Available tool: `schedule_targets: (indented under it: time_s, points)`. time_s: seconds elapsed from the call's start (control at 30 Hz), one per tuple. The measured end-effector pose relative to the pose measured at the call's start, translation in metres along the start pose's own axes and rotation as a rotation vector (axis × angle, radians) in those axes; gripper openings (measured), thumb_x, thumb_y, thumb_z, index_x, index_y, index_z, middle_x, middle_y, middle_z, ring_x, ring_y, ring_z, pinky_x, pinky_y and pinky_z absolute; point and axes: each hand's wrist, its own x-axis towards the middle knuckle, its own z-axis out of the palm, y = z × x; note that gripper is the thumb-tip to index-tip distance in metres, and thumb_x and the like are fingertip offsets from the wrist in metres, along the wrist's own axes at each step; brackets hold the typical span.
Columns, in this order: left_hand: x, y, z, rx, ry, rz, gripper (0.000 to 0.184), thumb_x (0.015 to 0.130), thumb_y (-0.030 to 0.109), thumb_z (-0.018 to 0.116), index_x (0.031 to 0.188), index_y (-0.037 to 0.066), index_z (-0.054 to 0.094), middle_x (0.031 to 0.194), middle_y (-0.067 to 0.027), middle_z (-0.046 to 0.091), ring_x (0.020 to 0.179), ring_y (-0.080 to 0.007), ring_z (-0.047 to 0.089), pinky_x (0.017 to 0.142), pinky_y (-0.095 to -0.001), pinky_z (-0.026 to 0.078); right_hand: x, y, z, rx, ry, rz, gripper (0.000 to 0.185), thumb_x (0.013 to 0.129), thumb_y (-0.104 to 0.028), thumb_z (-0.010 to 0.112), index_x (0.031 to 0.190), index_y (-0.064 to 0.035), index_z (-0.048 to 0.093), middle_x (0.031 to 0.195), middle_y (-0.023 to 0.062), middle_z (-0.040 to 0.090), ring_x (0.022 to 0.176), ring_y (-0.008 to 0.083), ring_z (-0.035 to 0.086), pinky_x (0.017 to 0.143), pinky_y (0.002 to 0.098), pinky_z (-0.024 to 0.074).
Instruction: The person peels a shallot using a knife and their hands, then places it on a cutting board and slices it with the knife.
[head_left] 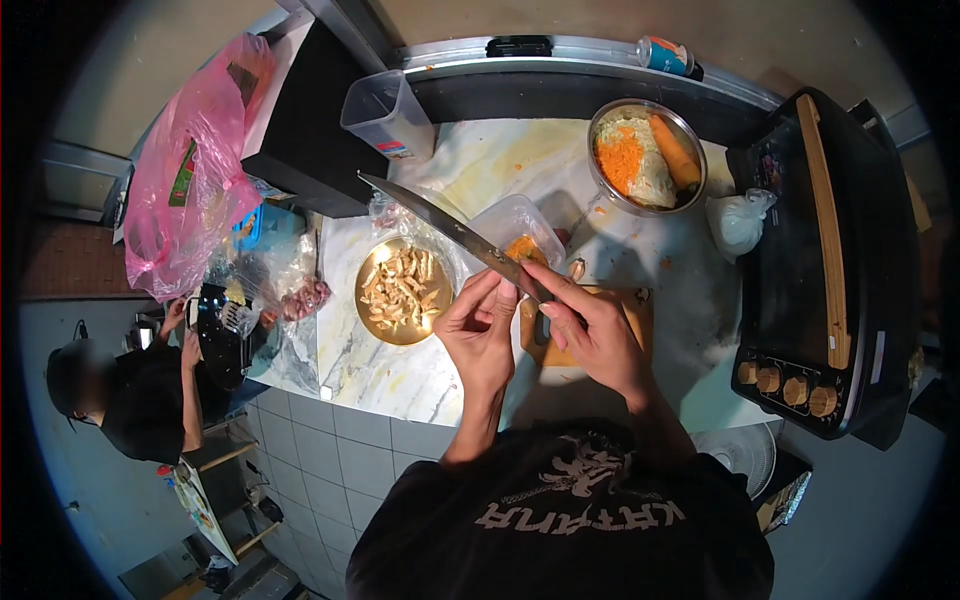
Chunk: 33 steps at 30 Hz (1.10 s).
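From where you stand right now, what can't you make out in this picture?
All in the head view:
Handle of the knife: mostly hidden by the right hand.
Part of the cutting board: behind the same hand.
Contents of the pink bag: obscured by its plastic.
Inside of the black oven: lost behind its dark door.
Lettering on the can: too small to read.
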Motion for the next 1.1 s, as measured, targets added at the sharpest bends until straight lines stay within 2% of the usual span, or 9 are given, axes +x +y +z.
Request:
schedule_targets:
  time_s: [0.07, 0.17, 0.3, 0.4, 0.47, 0.57, 0.8, 1.07, 1.1]
  points:
    - [0.001, 0.004, 0.003, -0.049, 0.000, -0.041, 0.021, 0.084, -0.003, 0.063, 0.104, -0.005, 0.062, 0.102, -0.0144, 0.063, 0.085, -0.0142, 0.062, 0.072, -0.0225, 0.051, -0.001, -0.007, -0.002, 0.018, -0.053, 0.095, 0.046, 0.091, -0.007, 0.053, 0.136, -0.0070, 0.042, 0.079, 0.0111, 0.059, 0.060, 0.0111, 0.044, 0.060, 0.0244, 0.0423]
    - [0.003, 0.006, 0.007, -0.085, -0.011, -0.065, 0.021, 0.085, -0.003, 0.062, 0.105, -0.006, 0.060, 0.102, -0.0135, 0.063, 0.085, -0.0150, 0.063, 0.075, -0.0245, 0.052, -0.001, -0.012, 0.001, 0.018, -0.016, 0.010, 0.045, 0.091, -0.007, 0.053, 0.135, -0.0059, 0.042, 0.092, 0.0142, 0.064, 0.063, 0.0127, 0.049, 0.064, 0.0246, 0.0437]
    - [0.004, -0.003, -0.003, -0.188, -0.103, -0.101, 0.018, 0.087, 0.000, 0.060, 0.105, -0.005, 0.061, 0.101, -0.0120, 0.063, 0.085, -0.0151, 0.063, 0.076, -0.0256, 0.053, 0.000, -0.012, 0.001, 0.007, -0.014, 0.008, 0.045, 0.091, -0.007, 0.053, 0.134, -0.0052, 0.042, 0.104, 0.0165, 0.063, 0.067, 0.0141, 0.051, 0.067, 0.0250, 0.0446]
    - [0.004, -0.005, -0.010, -0.349, -0.109, -0.206, 0.017, 0.088, 0.001, 0.058, 0.104, -0.003, 0.062, 0.098, -0.0109, 0.063, 0.084, -0.0145, 0.063, 0.077, -0.0261, 0.054, -0.001, -0.007, -0.001, -0.009, -0.016, 0.031, 0.044, 0.091, -0.006, 0.053, 0.134, -0.0050, 0.043, 0.088, 0.0141, 0.062, 0.063, 0.0122, 0.048, 0.063, 0.0243, 0.0431]
    - [0.004, -0.002, -0.009, -0.353, -0.116, -0.228, 0.017, 0.088, 0.001, 0.058, 0.105, -0.002, 0.061, 0.099, -0.0107, 0.063, 0.084, -0.0140, 0.062, 0.077, -0.0262, 0.054, -0.001, -0.004, -0.003, 0.024, -0.029, 0.099, 0.043, 0.090, -0.006, 0.054, 0.133, -0.0048, 0.044, 0.073, 0.0098, 0.053, 0.059, 0.0101, 0.043, 0.058, 0.0231, 0.0401]
    - [0.005, 0.000, -0.010, -0.382, -0.148, -0.277, 0.021, 0.089, 0.002, 0.057, 0.109, -0.001, 0.059, 0.103, -0.0109, 0.062, 0.088, -0.0139, 0.062, 0.078, -0.0266, 0.054, 0.000, -0.005, -0.001, 0.068, -0.009, 0.061, 0.042, 0.091, -0.005, 0.053, 0.132, -0.0048, 0.046, 0.066, 0.0050, 0.042, 0.057, 0.0085, 0.038, 0.054, 0.0220, 0.0358]
    - [0.008, 0.011, -0.006, -0.566, -0.201, -0.487, 0.029, 0.092, 0.004, 0.053, 0.120, -0.001, 0.051, 0.110, -0.0105, 0.061, 0.102, -0.0149, 0.059, 0.090, -0.0240, 0.048, -0.002, -0.006, -0.011, 0.146, 0.016, 0.048, 0.043, 0.092, -0.006, 0.051, 0.134, -0.0051, 0.042, 0.066, 0.0018, 0.048, 0.054, 0.0069, 0.042, 0.052, 0.0217, 0.0368]
    - [0.010, -0.003, -0.012, -0.584, -0.304, -0.429, 0.028, 0.090, 0.003, 0.055, 0.118, -0.002, 0.053, 0.109, -0.0118, 0.062, 0.101, -0.0181, 0.060, 0.090, -0.0261, 0.047, -0.006, -0.005, -0.015, 0.115, -0.083, 0.035, 0.045, 0.091, -0.007, 0.053, 0.135, -0.0053, 0.041, 0.065, 0.0044, 0.052, 0.055, 0.0077, 0.046, 0.054, 0.0229, 0.0402]
    - [0.011, -0.003, -0.012, -0.576, -0.331, -0.383, 0.028, 0.089, 0.003, 0.056, 0.117, -0.002, 0.054, 0.109, -0.0122, 0.062, 0.101, -0.0192, 0.060, 0.090, -0.0278, 0.048, -0.005, -0.011, -0.020, -0.028, -0.149, 0.111, 0.047, 0.091, -0.007, 0.054, 0.135, -0.0054, 0.040, 0.083, 0.0108, 0.062, 0.062, 0.0134, 0.054, 0.061, 0.0253, 0.0438]
